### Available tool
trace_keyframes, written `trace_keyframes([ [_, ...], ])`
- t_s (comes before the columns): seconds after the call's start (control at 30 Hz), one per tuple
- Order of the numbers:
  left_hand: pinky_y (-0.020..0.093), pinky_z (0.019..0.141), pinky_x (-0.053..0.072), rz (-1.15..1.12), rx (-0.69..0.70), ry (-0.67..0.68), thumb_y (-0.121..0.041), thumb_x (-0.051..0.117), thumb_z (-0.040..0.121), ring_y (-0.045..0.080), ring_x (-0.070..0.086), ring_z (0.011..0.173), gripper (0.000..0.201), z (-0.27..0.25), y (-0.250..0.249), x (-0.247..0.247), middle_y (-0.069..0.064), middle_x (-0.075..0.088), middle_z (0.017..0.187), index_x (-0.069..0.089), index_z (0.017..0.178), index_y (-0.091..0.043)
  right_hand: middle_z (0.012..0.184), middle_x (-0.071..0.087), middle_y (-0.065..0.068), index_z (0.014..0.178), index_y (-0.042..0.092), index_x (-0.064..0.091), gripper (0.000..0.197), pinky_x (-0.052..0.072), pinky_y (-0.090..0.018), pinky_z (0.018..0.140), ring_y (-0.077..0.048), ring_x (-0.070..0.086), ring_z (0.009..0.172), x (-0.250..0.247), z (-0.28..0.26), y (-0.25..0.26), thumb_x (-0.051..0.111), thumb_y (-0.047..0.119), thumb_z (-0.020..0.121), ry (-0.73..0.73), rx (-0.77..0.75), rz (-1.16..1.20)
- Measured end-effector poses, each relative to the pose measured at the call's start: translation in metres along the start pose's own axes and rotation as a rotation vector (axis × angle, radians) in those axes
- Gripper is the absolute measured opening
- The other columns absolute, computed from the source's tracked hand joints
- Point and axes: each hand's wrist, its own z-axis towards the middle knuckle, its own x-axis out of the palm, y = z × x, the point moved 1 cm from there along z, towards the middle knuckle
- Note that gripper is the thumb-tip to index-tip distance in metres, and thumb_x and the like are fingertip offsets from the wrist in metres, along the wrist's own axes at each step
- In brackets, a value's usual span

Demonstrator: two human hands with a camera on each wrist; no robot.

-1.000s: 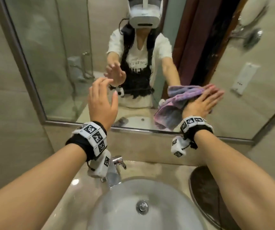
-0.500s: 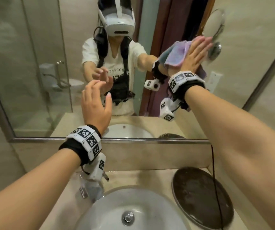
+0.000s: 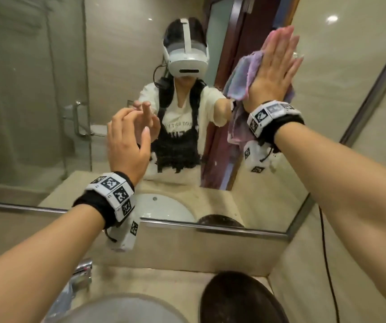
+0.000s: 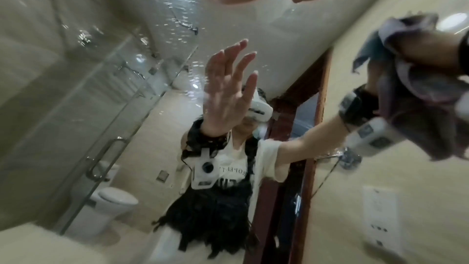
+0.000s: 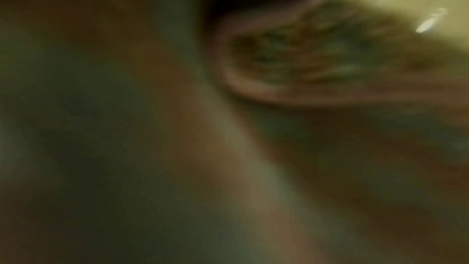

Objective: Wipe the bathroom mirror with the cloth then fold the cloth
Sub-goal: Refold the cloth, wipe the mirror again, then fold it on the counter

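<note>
Two hands are raised toward the mirror in the head view. At two o'clock the right hand presses the pink-and-blue cloth flat against the glass, fingers straight and together. At nine o'clock the left hand hovers near the glass, fingers loosely spread, holding nothing. A white basin sits at six o'clock, a dark round lid just beside it at five.

Left wrist view: the cloth hangs at three o'clock, and the reflection shows the left palm spread.

Right wrist view: too blurred to tell anything.
</note>
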Motion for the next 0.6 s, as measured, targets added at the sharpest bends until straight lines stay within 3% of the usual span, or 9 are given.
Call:
trace_keyframes([
  [0.03,0.034,0.102,0.030,0.003,-0.008,-0.006,-0.020,0.050,0.087,0.028,0.045,0.118,0.036,0.007,-0.008,0.005,0.015,0.050,0.126,0.053,0.119,-0.004,0.158,0.001,-0.014,0.149,0.006,0.001,0.076,0.002,-0.051,0.118,-0.031,0.000,0.146,-0.008,0.014,0.006,-0.014,0.026,0.077,-0.017,0.006,0.013],
  [0.07,0.035,0.102,0.031,0.002,-0.014,-0.015,-0.021,0.049,0.087,0.028,0.045,0.118,0.036,0.016,-0.016,0.011,0.015,0.050,0.127,0.053,0.119,-0.004,0.158,0.003,-0.015,0.149,0.006,0.003,0.077,0.002,-0.051,0.118,-0.032,0.002,0.146,-0.013,0.025,0.013,-0.011,0.030,0.078,-0.027,-0.024,0.009],
  [0.17,0.034,0.102,0.032,-0.009,-0.019,-0.056,-0.024,0.048,0.088,0.025,0.044,0.119,0.037,0.042,-0.045,0.025,0.012,0.049,0.128,0.052,0.120,-0.007,0.157,0.008,-0.014,0.149,0.005,0.008,0.065,0.002,-0.052,0.116,-0.031,0.007,0.145,-0.012,0.040,0.027,0.021,0.030,0.091,-0.097,-0.180,-0.024],
  [0.23,0.032,0.102,0.032,-0.018,-0.002,-0.094,-0.024,0.048,0.088,0.025,0.045,0.118,0.037,0.055,-0.063,0.035,0.012,0.050,0.127,0.053,0.121,-0.007,0.158,0.006,-0.014,0.149,0.004,0.006,0.065,-0.003,-0.053,0.114,-0.031,0.005,0.145,-0.004,0.033,0.026,0.028,0.020,0.089,-0.073,-0.348,0.002],
  [0.3,0.033,0.100,0.034,-0.040,0.006,-0.125,-0.022,0.049,0.087,0.026,0.047,0.117,0.035,0.059,-0.077,0.044,0.012,0.051,0.125,0.054,0.119,-0.008,0.158,0.003,-0.013,0.149,0.006,0.003,0.067,-0.014,-0.052,0.112,-0.031,0.002,0.146,0.008,0.015,0.013,0.031,0.020,0.091,-0.022,-0.610,0.027],
  [0.37,0.033,0.099,0.034,-0.061,0.007,-0.139,-0.021,0.050,0.087,0.026,0.047,0.116,0.034,0.057,-0.087,0.053,0.012,0.051,0.125,0.054,0.118,-0.009,0.159,0.004,-0.010,0.150,0.009,0.004,0.064,-0.009,-0.051,0.114,-0.028,0.003,0.146,0.017,-0.001,-0.009,0.029,0.030,0.095,0.022,-0.800,0.016],
  [0.4,0.033,0.099,0.033,-0.066,0.013,-0.141,-0.022,0.050,0.086,0.026,0.047,0.117,0.034,0.055,-0.090,0.057,0.013,0.051,0.125,0.054,0.118,-0.009,0.159,0.006,-0.010,0.150,0.010,0.006,0.064,-0.003,-0.051,0.116,-0.028,0.005,0.146,0.020,-0.002,-0.024,0.029,0.035,0.096,0.022,-0.819,0.001],
  [0.5,0.033,0.100,0.034,-0.053,0.032,-0.129,-0.024,0.048,0.086,0.025,0.046,0.117,0.037,0.053,-0.098,0.066,0.012,0.050,0.125,0.053,0.120,-0.008,0.159,0.003,-0.010,0.150,0.011,0.004,0.070,-0.002,-0.051,0.116,-0.029,0.002,0.146,0.014,0.023,-0.068,0.033,0.039,0.092,-0.001,-0.622,0.000],
  [0.6,0.032,0.100,0.032,-0.062,0.043,-0.123,-0.023,0.048,0.087,0.026,0.045,0.117,0.036,0.056,-0.110,0.073,0.012,0.050,0.125,0.053,0.120,-0.008,0.158,0.003,-0.013,0.150,0.009,0.006,0.069,-0.005,-0.049,0.116,-0.031,0.001,0.146,-0.001,0.062,-0.114,0.030,0.037,0.092,-0.086,-0.198,0.111],
])
